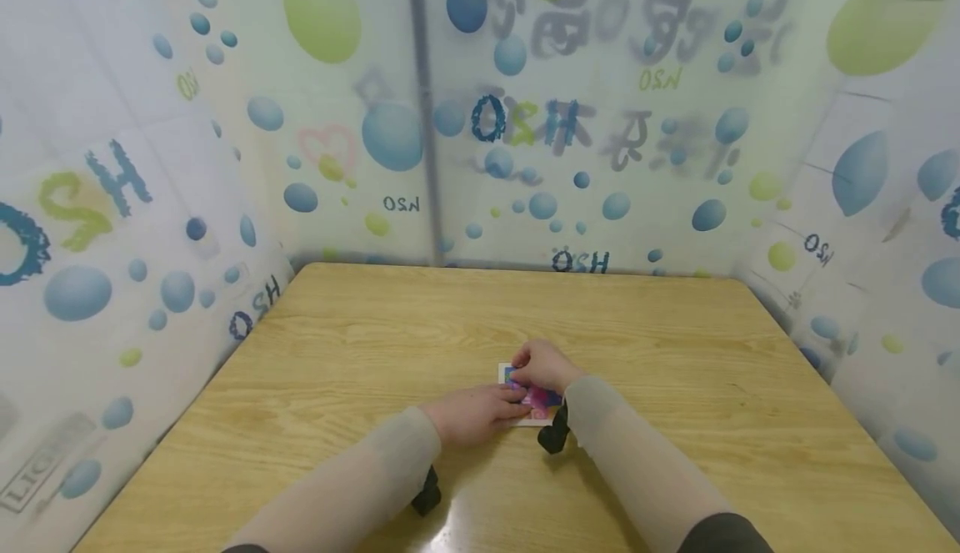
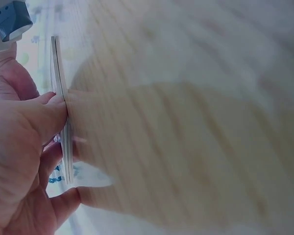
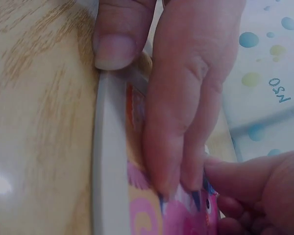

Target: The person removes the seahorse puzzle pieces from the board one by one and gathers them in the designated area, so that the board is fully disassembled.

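A small colourful picture board (image 1: 542, 421) with a white border lies on the wooden table, seen almost edge-on in the left wrist view. My left hand (image 1: 480, 414) rests on it from the left. Its straight fingers (image 3: 169, 127) press on the pink and purple picture, while the thumb (image 3: 116, 49) is at the white near edge. Over the far part of the board, my right hand (image 1: 546, 365) is bent down with curled fingers, thumb and fingertips close together. They pinch at a pink and blue picture piece (image 3: 211, 210), mostly hidden by the fingers.
The wooden table (image 1: 375, 328) extends around the board on all sides. Pale fabric walls (image 1: 615, 161) with blue and green dots enclose its back and sides. Black wrist mounts (image 1: 553, 436) hang under both wrists, the right one close to the board's near edge.
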`<move>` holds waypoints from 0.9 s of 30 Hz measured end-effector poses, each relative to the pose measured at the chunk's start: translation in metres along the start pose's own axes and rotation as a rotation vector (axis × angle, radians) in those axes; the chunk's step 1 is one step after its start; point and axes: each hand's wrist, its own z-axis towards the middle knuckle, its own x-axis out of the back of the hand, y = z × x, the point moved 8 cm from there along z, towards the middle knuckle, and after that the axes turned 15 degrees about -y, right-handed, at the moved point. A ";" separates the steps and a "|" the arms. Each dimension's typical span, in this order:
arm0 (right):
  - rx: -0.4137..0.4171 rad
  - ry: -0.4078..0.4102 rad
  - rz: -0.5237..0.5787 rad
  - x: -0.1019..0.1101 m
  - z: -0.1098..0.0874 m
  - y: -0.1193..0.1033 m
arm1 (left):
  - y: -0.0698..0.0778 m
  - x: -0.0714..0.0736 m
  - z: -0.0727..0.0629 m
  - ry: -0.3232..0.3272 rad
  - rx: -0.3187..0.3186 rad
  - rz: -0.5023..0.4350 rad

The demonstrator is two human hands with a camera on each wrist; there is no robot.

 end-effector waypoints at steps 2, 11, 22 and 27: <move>-0.006 0.000 0.001 0.000 0.000 0.000 | -0.001 0.000 0.000 0.002 0.001 -0.020; -0.015 0.018 -0.018 0.004 0.000 -0.001 | -0.001 0.001 0.001 0.010 -0.007 -0.042; 0.048 0.019 0.033 0.001 0.001 0.001 | -0.002 0.002 0.000 0.000 -0.002 -0.105; 0.046 0.015 0.076 -0.002 0.003 0.004 | -0.002 0.002 -0.001 -0.007 0.015 -0.136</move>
